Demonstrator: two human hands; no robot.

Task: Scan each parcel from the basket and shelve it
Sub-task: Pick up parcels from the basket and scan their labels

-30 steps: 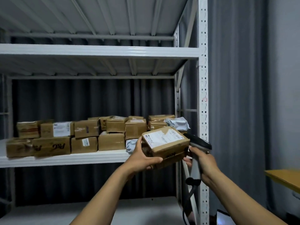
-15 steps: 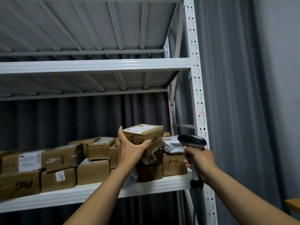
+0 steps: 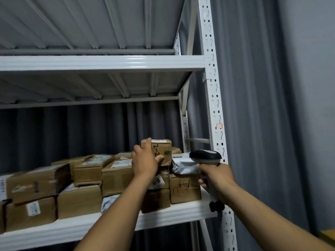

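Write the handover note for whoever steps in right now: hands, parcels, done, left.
Left hand grips a small cardboard box atop the stack at the right end of the shelf.
Right hand holds the barcode scanner by the grey mailer bag.
Done: many cardboard parcels already lie on that shelf.
Left: release this box, then fetch the next from the basket, which is out of view.
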